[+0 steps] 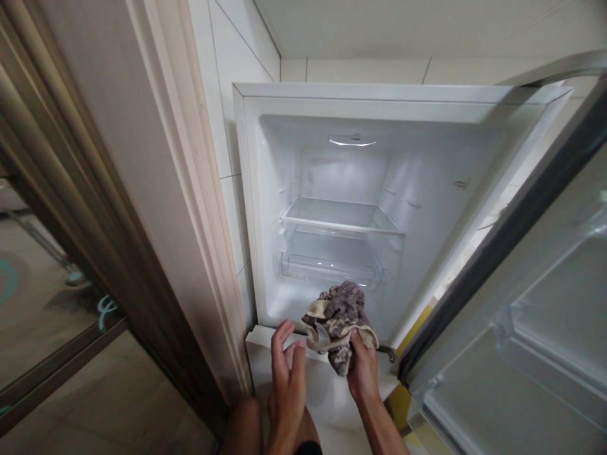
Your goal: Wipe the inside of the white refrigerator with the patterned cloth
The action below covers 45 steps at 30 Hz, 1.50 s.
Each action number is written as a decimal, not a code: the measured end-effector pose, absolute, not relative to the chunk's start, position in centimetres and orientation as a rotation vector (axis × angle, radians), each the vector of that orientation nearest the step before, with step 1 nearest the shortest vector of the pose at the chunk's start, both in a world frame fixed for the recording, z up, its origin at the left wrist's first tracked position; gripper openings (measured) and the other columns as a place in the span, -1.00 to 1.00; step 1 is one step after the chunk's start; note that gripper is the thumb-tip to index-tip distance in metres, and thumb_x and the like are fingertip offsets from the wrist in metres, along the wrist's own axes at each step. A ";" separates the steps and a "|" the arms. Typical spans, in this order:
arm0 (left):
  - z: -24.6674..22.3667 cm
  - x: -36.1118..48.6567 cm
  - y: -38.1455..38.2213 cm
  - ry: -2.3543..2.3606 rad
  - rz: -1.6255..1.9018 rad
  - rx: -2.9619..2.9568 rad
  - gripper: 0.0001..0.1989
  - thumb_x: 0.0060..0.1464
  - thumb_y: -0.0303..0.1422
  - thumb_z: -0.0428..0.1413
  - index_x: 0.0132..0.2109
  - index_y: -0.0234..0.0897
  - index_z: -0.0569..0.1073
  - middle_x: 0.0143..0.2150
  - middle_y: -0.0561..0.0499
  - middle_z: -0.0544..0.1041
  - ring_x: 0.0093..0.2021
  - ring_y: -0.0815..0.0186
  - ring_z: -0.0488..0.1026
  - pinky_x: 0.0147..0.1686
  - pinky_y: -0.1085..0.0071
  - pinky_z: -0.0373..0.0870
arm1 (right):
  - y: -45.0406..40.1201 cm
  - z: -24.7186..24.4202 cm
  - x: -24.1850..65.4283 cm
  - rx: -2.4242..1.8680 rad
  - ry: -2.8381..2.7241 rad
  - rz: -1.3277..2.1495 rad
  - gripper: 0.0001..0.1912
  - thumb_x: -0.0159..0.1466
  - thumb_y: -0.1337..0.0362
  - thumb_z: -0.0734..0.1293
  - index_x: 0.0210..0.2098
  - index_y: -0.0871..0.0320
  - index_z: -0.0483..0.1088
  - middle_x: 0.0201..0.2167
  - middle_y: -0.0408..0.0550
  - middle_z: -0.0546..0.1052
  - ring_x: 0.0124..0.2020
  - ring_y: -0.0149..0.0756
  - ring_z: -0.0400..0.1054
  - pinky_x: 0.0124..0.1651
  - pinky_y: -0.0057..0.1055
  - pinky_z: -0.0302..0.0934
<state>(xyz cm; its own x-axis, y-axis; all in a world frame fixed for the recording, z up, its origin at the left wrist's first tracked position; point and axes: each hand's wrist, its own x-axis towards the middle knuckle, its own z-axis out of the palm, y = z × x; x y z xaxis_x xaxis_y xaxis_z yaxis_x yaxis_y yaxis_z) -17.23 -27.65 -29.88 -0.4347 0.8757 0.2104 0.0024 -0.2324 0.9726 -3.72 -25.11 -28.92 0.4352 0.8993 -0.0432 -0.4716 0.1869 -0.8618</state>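
A crumpled grey-brown cleaning cloth with cream edges is bunched in my right hand, whose fingers close around its lower right side. Just left of the cloth, my left hand is raised with its fingers apart and nothing in it. Both hands are in front of the refrigerator, whose door stands wide. Inside it are a glass shelf and, below that, a clear plastic drawer. The cloth hides part of the refrigerator's bottom edge.
The refrigerator door with its dark gasket and clear racks fills the right side. A wooden door frame runs close along the left. White wall tiles are behind. A lower white front is beneath the hands, above my knees.
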 end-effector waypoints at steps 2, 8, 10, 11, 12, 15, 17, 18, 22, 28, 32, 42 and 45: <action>-26.9 -16.3 -29.2 1.211 1.684 1.229 -0.45 0.26 -0.16 0.07 0.34 -0.15 0.25 0.37 -0.17 0.35 0.36 0.06 0.34 0.26 0.15 0.37 | -25.0 -27.9 -4.1 -0.963 -0.649 1.011 -0.48 0.02 -0.15 0.54 -0.28 0.15 0.51 -0.29 0.00 0.63 -0.19 -0.11 0.53 -0.05 -0.20 0.46; -21.9 -15.6 -28.2 1.114 1.684 1.243 -0.17 0.05 -0.05 0.24 0.38 -0.23 0.18 0.38 -0.24 0.33 0.36 -0.01 0.33 0.31 0.11 0.34 | -25.1 -26.3 -6.6 -0.829 -1.076 0.805 -0.26 0.18 0.02 0.49 0.29 0.06 0.31 0.26 0.09 0.43 0.24 -0.03 0.36 0.33 -0.04 0.24; -20.9 -16.1 -27.4 1.129 1.671 1.189 -0.15 -0.05 -0.03 0.29 0.31 -0.27 0.23 0.27 -0.26 0.45 0.24 0.01 0.46 0.23 0.14 0.42 | -25.4 -26.2 -7.6 -0.758 -1.299 0.668 -0.28 0.27 0.12 0.42 0.38 0.02 0.21 0.39 0.06 0.27 0.42 -0.03 0.14 0.45 0.01 0.05; -20.4 -16.4 -27.1 1.157 1.675 1.165 -0.16 -0.11 -0.04 0.32 0.26 -0.27 0.27 0.20 -0.24 0.51 0.19 0.02 0.50 0.20 0.16 0.44 | -25.6 -26.2 -8.1 -0.724 -1.409 0.611 -0.30 0.32 0.18 0.37 0.41 0.00 0.17 0.44 0.04 0.19 0.47 -0.05 0.02 0.49 0.02 -0.04; -20.0 -16.8 -26.8 1.196 1.691 1.139 -0.17 -0.16 -0.05 0.35 0.21 -0.26 0.30 0.15 -0.21 0.55 0.15 0.04 0.53 0.19 0.17 0.45 | -25.8 -26.0 -8.5 -0.690 -1.501 0.569 -0.30 0.35 0.24 0.31 0.44 -0.02 0.10 0.48 0.01 0.10 0.51 -0.08 -0.08 0.51 0.01 -0.11; -19.3 -18.0 -26.3 1.262 1.736 1.042 -0.18 -0.26 -0.09 0.41 0.16 -0.23 0.36 0.03 -0.13 0.61 0.07 0.05 0.58 0.14 0.18 0.48 | -26.3 -25.1 -9.1 -0.606 -1.670 0.527 -0.22 0.37 0.39 0.22 0.50 -0.10 -0.10 0.54 -0.08 -0.09 0.54 -0.14 -0.22 0.52 -0.03 -0.14; -19.1 -18.5 -26.0 1.191 1.767 0.939 -0.17 -0.25 -0.10 0.42 0.17 -0.23 0.38 -0.03 -0.10 0.63 0.03 0.06 0.60 0.09 0.19 0.51 | -26.6 -24.1 -8.9 -0.568 -1.739 0.522 -0.18 0.35 0.42 0.23 0.50 -0.13 -0.10 0.54 -0.10 -0.10 0.54 -0.12 -0.23 0.52 0.00 -0.14; -19.1 -18.7 -25.8 1.137 1.787 0.875 -0.17 -0.24 -0.09 0.42 0.18 -0.23 0.38 -0.05 -0.10 0.64 0.01 0.06 0.61 0.07 0.19 0.52 | -26.6 -23.6 -8.6 -0.549 -1.773 0.527 -0.18 0.34 0.42 0.25 0.50 -0.13 -0.08 0.54 -0.10 -0.08 0.54 -0.09 -0.21 0.51 0.02 -0.13; -18.5 -18.9 -25.3 0.985 1.882 0.598 -0.14 -0.30 -0.11 0.42 0.18 -0.27 0.40 -0.13 -0.09 0.66 -0.10 0.05 0.64 -0.05 0.19 0.58 | -26.8 -22.3 -7.2 -0.483 -1.865 0.601 -0.21 0.36 0.40 0.28 0.49 -0.14 -0.03 0.50 -0.07 0.06 0.52 -0.08 -0.11 0.50 0.06 -0.08; -17.2 -19.8 -24.2 0.974 2.008 0.344 -0.34 -0.33 -0.25 0.34 0.03 -0.23 0.48 -0.23 0.03 0.66 -0.19 0.13 0.65 -0.18 0.28 0.59 | -26.9 -22.8 -5.2 -0.518 -1.646 0.809 -0.31 0.41 0.31 0.29 0.46 -0.15 0.05 0.47 -0.05 0.15 0.48 -0.14 0.01 0.48 0.02 -0.02; -17.2 -20.8 -23.3 1.002 2.057 0.261 -0.43 -0.35 -0.23 0.28 -0.07 -0.23 0.50 -0.18 0.02 0.66 -0.10 0.12 0.63 -0.15 0.29 0.57 | -26.3 -23.1 -4.7 -0.533 -1.405 0.885 -0.38 0.41 0.24 0.32 0.41 -0.21 0.15 0.47 -0.08 0.15 0.47 -0.16 0.03 0.40 -0.08 0.18; -19.1 -20.1 -25.2 1.025 1.623 0.704 -0.22 -0.38 -0.28 0.33 0.14 -0.20 0.49 -0.17 -0.02 0.67 0.04 -0.04 0.58 0.04 0.16 0.52 | -26.8 -23.3 -6.4 -0.605 -1.223 1.185 -0.03 0.19 -0.03 0.52 0.46 -0.05 0.06 0.46 -0.01 0.17 0.43 -0.11 0.14 0.38 -0.19 0.18; -19.2 -20.1 -24.8 1.043 1.590 1.024 -0.16 -0.27 -0.24 0.38 0.25 -0.17 0.43 0.17 -0.11 0.57 0.22 -0.04 0.47 0.24 0.13 0.38 | -26.6 -23.5 -6.7 -0.662 -1.108 1.177 0.02 0.08 0.01 0.59 0.42 -0.01 0.12 0.36 0.05 0.33 0.31 -0.11 0.32 0.28 -0.22 0.30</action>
<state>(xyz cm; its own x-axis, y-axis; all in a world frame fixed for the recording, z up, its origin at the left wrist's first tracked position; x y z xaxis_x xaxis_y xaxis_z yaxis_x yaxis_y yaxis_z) -20.07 -24.80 -19.25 -0.2056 0.9684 0.1413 -0.2561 -0.1926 0.9473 -6.74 -26.64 -23.50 -0.0065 0.9459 0.3244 -0.3812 0.2976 -0.8753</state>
